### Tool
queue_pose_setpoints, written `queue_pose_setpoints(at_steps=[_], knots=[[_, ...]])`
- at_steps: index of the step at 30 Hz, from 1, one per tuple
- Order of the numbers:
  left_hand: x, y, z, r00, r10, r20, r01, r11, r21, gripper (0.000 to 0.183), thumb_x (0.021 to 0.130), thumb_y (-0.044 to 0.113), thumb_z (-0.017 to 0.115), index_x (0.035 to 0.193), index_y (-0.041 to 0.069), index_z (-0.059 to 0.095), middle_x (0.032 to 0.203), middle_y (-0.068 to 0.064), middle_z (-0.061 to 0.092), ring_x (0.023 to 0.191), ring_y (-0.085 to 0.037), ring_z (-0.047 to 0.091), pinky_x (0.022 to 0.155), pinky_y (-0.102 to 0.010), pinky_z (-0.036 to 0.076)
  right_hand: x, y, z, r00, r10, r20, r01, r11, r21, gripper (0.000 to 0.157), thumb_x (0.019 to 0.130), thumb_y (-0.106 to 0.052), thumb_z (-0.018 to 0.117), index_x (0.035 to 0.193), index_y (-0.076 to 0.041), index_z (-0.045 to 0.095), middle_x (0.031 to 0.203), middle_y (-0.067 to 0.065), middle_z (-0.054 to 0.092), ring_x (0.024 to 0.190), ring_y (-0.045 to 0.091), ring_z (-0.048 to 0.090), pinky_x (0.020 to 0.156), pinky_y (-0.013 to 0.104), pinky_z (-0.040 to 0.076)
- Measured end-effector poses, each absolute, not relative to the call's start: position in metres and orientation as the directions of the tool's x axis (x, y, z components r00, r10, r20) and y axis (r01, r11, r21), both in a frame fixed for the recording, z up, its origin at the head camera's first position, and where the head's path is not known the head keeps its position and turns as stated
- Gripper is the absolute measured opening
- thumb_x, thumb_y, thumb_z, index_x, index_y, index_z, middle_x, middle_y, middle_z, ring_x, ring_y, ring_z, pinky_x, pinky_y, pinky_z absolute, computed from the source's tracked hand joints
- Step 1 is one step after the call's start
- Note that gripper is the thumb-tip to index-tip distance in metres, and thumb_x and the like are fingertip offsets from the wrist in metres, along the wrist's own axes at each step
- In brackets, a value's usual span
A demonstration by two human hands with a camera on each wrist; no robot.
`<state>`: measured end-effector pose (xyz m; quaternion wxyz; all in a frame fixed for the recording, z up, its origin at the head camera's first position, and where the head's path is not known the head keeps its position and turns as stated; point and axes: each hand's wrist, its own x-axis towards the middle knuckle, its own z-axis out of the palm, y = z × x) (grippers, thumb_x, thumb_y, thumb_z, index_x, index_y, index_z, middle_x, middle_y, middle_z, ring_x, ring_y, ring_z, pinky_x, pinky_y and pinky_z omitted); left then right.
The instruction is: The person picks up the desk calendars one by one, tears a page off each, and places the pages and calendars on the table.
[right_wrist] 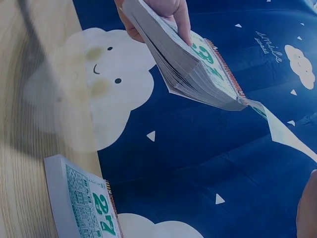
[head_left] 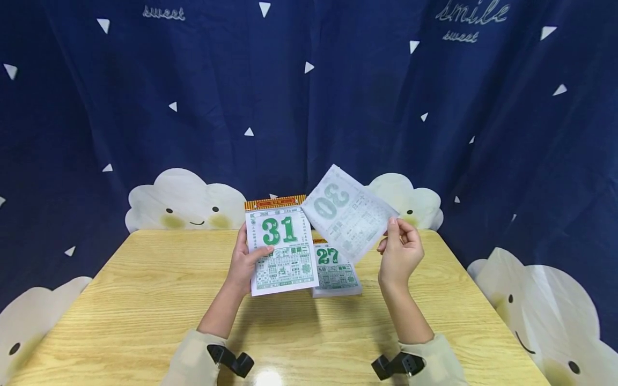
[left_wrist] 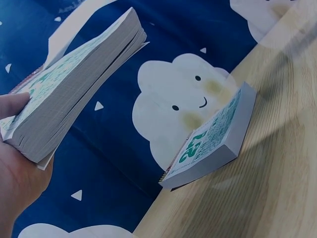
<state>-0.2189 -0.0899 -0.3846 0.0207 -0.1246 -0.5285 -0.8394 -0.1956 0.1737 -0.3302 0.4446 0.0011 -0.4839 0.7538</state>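
A thick tear-off calendar (head_left: 282,271) showing a green 31 is held up by my left hand (head_left: 243,264), thumb across the front page, the rest of the fingers behind it. My right hand (head_left: 402,256) pinches a thin calendar sheet (head_left: 351,212) by its lower right corner. The number 30 shows through that sheet in reverse. Its left corner meets the pad's upper right corner; in the right wrist view the sheet (right_wrist: 290,136) looks still joined there. Only an edge of the right hand (right_wrist: 307,210) appears in that view.
A second calendar pad (head_left: 335,276) showing 27 lies on the wooden table (head_left: 169,300), partly hidden behind the held pad and sheet. A dark blue curtain (head_left: 207,107) with white triangles and clouds hangs behind the table.
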Motion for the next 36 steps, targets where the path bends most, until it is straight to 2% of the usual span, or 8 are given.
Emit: queue_pose_setpoints(at_steps=[14,24,32,36], knots=[[-0.2170,-0.0917,-0.3836,-0.967,0.109,0.231,0.162,-0.437,0.885,0.083,0.085,-0.013,0.049,0.148,0.030,0.015,0.106,0.011,0.065,0.084,-0.012,0.070,0.072,-0.030,0.060,-0.1957,0.1778,-0.3265,-0.604,0.684,0.409,-0.657,-0.137,-0.741,0.005,0.085,-0.007,0.067,0.081,-0.005,0.063,0.064,-0.003,0.057,0.036,0.003,0.043,0.035,0.011,0.036],[-0.2176,-0.0933,-0.3827,-0.967,0.093,0.238,0.176,-0.433,0.884,0.084,0.084,-0.014,0.049,0.148,0.029,0.015,0.106,0.011,0.064,0.084,-0.011,0.070,0.072,-0.029,0.060,-0.1949,0.1789,-0.3261,-0.621,0.684,0.384,-0.658,-0.189,-0.729,0.007,0.085,-0.007,0.066,0.084,-0.002,0.061,0.063,-0.001,0.057,0.035,0.005,0.042,0.034,0.012,0.036],[-0.2203,-0.0961,-0.3837,-0.964,0.119,0.239,0.166,-0.433,0.886,0.084,0.085,-0.013,0.049,0.148,0.030,0.015,0.106,0.011,0.065,0.084,-0.012,0.070,0.072,-0.030,0.060,-0.1953,0.1796,-0.3241,-0.614,0.691,0.380,-0.668,-0.199,-0.717,0.006,0.085,-0.008,0.066,0.082,-0.005,0.061,0.063,0.000,0.056,0.035,0.004,0.042,0.034,0.011,0.036],[-0.2210,-0.0967,-0.3827,-0.962,0.117,0.247,0.174,-0.433,0.884,0.083,0.085,-0.013,0.048,0.148,0.029,0.015,0.106,0.012,0.065,0.084,-0.012,0.070,0.072,-0.030,0.060,-0.1956,0.1810,-0.3232,-0.616,0.695,0.371,-0.668,-0.210,-0.714,0.008,0.086,-0.007,0.066,0.084,-0.002,0.060,0.064,0.000,0.056,0.035,0.004,0.042,0.034,0.011,0.036]])
